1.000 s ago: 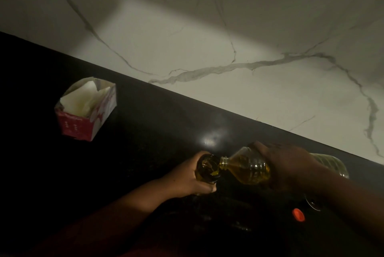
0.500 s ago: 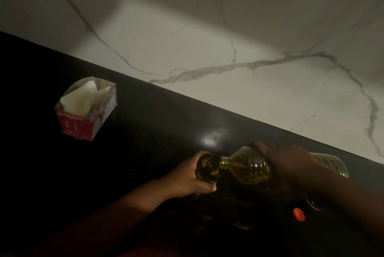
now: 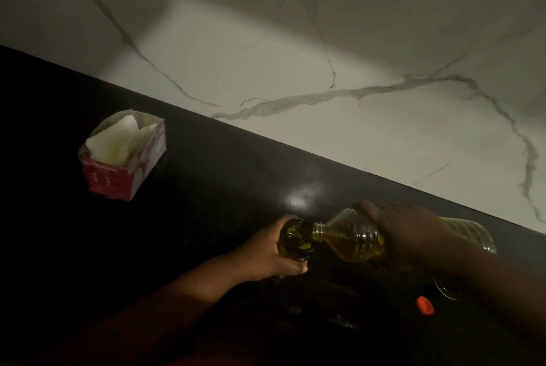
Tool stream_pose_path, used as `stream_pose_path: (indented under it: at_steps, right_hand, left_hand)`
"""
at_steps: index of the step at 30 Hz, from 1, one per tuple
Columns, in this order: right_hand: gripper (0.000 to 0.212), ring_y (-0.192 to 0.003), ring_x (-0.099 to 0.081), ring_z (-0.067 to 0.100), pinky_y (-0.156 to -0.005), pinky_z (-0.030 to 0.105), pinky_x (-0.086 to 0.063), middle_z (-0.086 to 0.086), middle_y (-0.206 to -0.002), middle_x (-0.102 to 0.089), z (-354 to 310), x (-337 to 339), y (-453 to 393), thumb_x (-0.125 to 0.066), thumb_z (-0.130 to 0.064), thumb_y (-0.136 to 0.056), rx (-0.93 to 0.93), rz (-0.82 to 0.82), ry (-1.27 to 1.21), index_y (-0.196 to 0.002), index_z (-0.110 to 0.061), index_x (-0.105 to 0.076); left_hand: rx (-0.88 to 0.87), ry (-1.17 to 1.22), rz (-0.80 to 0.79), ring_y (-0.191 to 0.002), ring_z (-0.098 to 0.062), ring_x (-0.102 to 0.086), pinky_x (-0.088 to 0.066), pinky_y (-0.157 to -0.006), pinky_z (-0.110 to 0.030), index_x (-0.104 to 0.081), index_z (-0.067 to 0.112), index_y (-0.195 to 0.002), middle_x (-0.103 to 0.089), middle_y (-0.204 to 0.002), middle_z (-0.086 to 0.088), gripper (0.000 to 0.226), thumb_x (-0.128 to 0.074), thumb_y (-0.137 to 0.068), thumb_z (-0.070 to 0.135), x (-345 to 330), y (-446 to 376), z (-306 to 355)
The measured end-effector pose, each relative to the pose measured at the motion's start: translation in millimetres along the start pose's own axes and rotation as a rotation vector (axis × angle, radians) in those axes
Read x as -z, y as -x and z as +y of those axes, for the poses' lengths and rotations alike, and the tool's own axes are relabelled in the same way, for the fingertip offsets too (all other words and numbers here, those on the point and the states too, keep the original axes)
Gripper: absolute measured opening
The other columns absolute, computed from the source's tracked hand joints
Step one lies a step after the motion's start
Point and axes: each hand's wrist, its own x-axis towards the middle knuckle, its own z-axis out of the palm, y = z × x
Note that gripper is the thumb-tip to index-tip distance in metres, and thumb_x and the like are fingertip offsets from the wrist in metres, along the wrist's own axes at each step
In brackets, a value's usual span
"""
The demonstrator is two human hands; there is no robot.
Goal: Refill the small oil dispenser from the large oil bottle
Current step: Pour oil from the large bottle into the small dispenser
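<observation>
On the black counter [image 3: 206, 188], our left hand [image 3: 266, 256] wraps the dispenser [image 3: 295, 240]; our right hand [image 3: 410, 232], fingers curled, tips the bottle [image 3: 351, 240] in from three o'clock, mouths touching.

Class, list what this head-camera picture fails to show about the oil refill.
- Small oil dispenser: body and fill level, hidden by the left hand.
- Large oil bottle: middle, covered by the right hand.
- Object by the orange cap: too dark to identify.
</observation>
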Motion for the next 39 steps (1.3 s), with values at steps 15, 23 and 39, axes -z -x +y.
stream_pose_path:
  at_steps: [15, 23, 39]
  right_hand:
    - [0.097, -0.113, -0.056, 0.016, -0.088, 0.032, -0.048, -0.01, -0.126, -0.055, 3.2, -5.0, -1.8, -0.065, -0.07, -0.057, -0.001, 0.022, 0.015, -0.136, -0.038, -0.02]
    - [0.095, -0.114, -0.055, 0.015, -0.088, 0.031, -0.048, -0.011, -0.128, -0.054, 1.3, -2.7, -0.8, -0.067, -0.067, -0.06, -0.001, 0.014, 0.009, -0.137, -0.037, -0.02]
    - [0.093, -0.111, -0.058, 0.017, -0.085, 0.033, -0.049, -0.009, -0.124, -0.057, 2.0, -2.8, -1.8, -0.066, -0.067, -0.058, 0.003, 0.01, -0.006, -0.135, -0.037, -0.023]
  left_hand:
    - [-0.018, 0.014, 0.013, -0.105, 0.005, -0.061, -0.049, -0.088, -0.014, -0.045, 0.046, -0.112, -0.063, -0.113, 0.012, 0.068, -0.085, -0.07, 0.011, -0.9, 0.3, 0.9]
    - [-0.014, 0.028, 0.019, -0.111, -0.005, -0.062, -0.054, -0.094, -0.029, -0.044, 0.052, -0.114, -0.063, -0.118, 0.009, 0.072, -0.086, -0.066, 0.019, -1.4, -0.6, -1.2]
    - [-0.015, 0.025, 0.02, -0.109, -0.002, -0.062, -0.05, -0.096, -0.024, -0.046, 0.046, -0.115, -0.064, -0.115, 0.009, 0.069, -0.086, -0.067, 0.016, -1.1, -0.3, 0.3]
